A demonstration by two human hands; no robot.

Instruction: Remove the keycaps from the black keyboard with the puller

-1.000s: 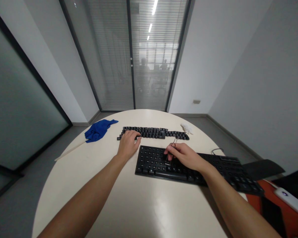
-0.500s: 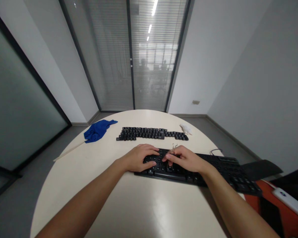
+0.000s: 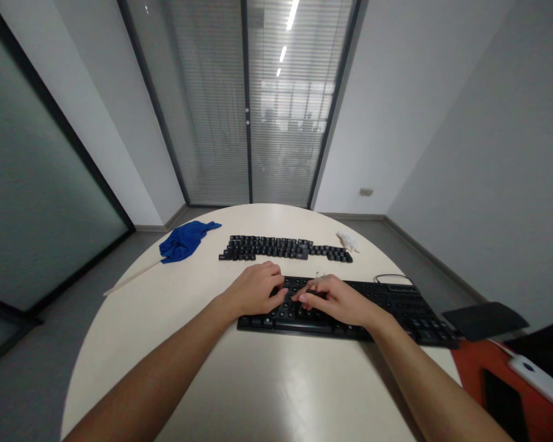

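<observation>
Keyboard (image 3: 389,296): under both hands, directly below the grip, toward the middle of the table (image 3: 258,387) and out to the right.
Right hand (image 3: 336,301): bunched, pinching a thin wire tool (image 3: 320,275), blurred and mostly covered by the fingers; low over the left half of the keys; cannot tell whether also closed on a key.
Left hand (image 3: 255,288): laid over the keyboard's left end, with bent fingers and a thumb held apart.
Table edges: curved, well past the far side of the keyboard; close at the right end, near the red surface (image 3: 477,368).
Room: plenty of tabletop on the near side and left; only a strip between keyboard and loose keys (image 3: 283,247), set out in rows beyond.
Long axis: left to right, tipped slightly nearer at the right end.
Facing: space bar (image 3: 299,325) on the near side, cable (image 3: 391,274) at the far edge, right of the right hand.
Far left: blue cloth (image 3: 184,240) on a stick (image 3: 133,277), well apart from the hands.
</observation>
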